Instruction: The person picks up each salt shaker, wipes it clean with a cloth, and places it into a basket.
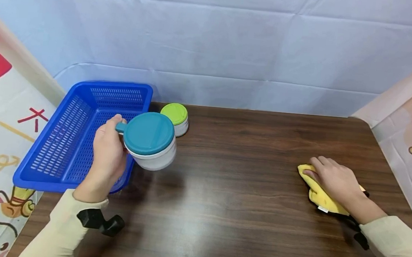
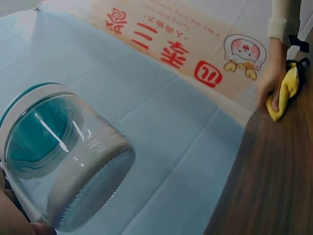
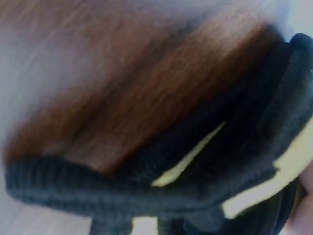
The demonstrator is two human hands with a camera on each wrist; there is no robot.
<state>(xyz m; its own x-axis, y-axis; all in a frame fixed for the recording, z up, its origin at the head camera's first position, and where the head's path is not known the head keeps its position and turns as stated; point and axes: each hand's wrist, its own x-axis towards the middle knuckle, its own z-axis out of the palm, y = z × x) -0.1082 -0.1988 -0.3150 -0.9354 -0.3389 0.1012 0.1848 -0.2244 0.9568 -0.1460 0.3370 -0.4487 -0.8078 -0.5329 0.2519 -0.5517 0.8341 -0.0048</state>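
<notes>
My left hand (image 1: 110, 148) grips the handle of a clear glass jar with a teal lid (image 1: 149, 133), held up over the table by the basket's right side. In the left wrist view, the glass jar (image 2: 73, 156) appears tilted, with pale contents near its ribbed base. Behind it, partly covered, stands a smaller jar with a lime-green lid (image 1: 174, 112). At the right, my right hand (image 1: 334, 180) holds a bunched yellow cloth with black edging (image 1: 323, 199) on the table. Close up in the right wrist view, the cloth's black edging (image 3: 146, 198) looks blurred.
A blue perforated plastic basket (image 1: 26, 182) sits at the table's left side. The dark wood-grain table (image 1: 227, 224) meets a pale cloth backdrop (image 1: 217, 43) behind. Printed cartoon sheets (image 1: 3, 135) flank both sides.
</notes>
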